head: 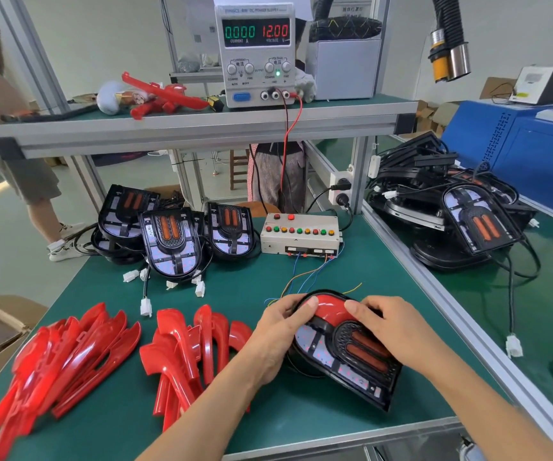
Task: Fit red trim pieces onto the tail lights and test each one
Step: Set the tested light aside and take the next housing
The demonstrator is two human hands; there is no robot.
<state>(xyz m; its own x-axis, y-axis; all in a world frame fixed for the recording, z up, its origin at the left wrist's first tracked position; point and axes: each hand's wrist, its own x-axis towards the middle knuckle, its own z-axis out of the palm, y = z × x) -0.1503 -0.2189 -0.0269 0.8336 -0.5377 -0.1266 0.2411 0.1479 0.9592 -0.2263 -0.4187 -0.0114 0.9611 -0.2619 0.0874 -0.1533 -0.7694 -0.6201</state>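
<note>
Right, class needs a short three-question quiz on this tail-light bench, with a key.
1. True or false: the power supply reads 12.00 volts.
2. Which hands touch the red trim on the tail light? A left only, B right only, C both.
3. Fill in: the loose trim pieces lie to the person's ____ of that light.

Key: 1 true. 2 C: the left hand and right hand both press on it. 3 left.
</note>
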